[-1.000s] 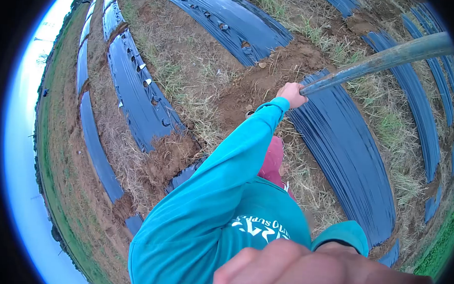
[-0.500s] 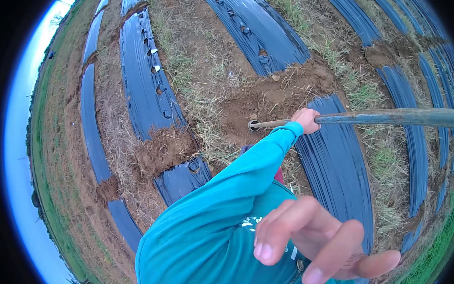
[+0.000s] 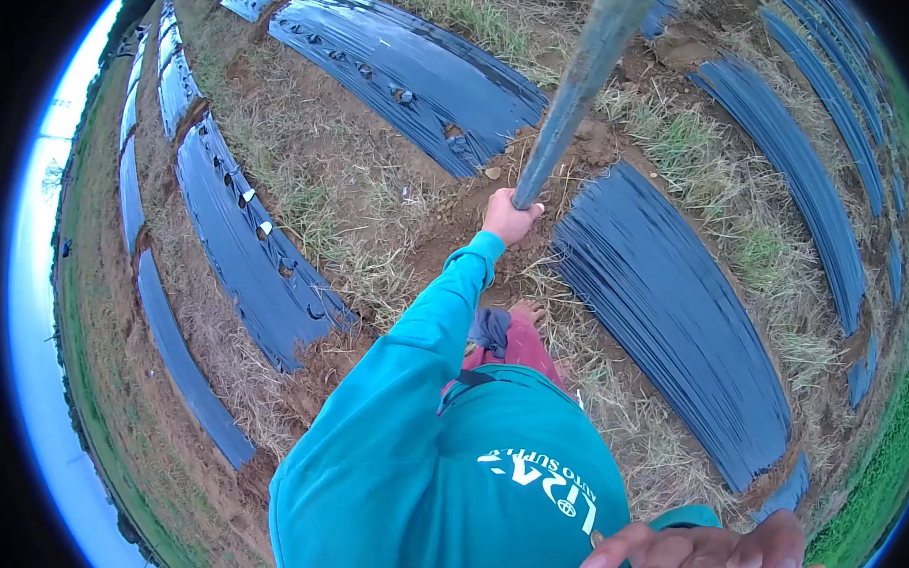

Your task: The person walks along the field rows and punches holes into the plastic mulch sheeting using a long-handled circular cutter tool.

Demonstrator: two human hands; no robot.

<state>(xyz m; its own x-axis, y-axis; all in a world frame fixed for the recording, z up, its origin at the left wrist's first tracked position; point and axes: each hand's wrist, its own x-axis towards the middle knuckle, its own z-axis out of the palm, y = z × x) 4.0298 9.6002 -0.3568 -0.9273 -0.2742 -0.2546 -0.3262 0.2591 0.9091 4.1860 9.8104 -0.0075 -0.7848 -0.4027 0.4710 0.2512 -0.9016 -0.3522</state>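
Observation:
My left hand (image 3: 512, 218) is wrapped round a long grey-green pole (image 3: 584, 93), which rises from my fist toward the top of the view. Bare soil and dry grass lie around that fist, between ends of dark plastic-covered beds. Close to the camera at the bottom right is my right hand (image 3: 705, 561), its fingers loosely bent and apart, with nothing visibly held. A thin cord with a small round piece (image 3: 596, 539) hangs beside its fingertips, against my teal shirt (image 3: 509, 456). The pole's lower end is hidden.
A wide dark plastic strip (image 3: 674, 312) lies right of the pole. Another strip with holes (image 3: 412, 67) runs across the upper middle, and one with white bits (image 3: 246, 237) is at left. A bare foot (image 3: 528, 310) stands on the ground below my left hand.
The pole has swung from pointing right to pointing up, still in my left hand. My right hand has moved down and right. The view has turned, and the pole's lower part is no longer visible.

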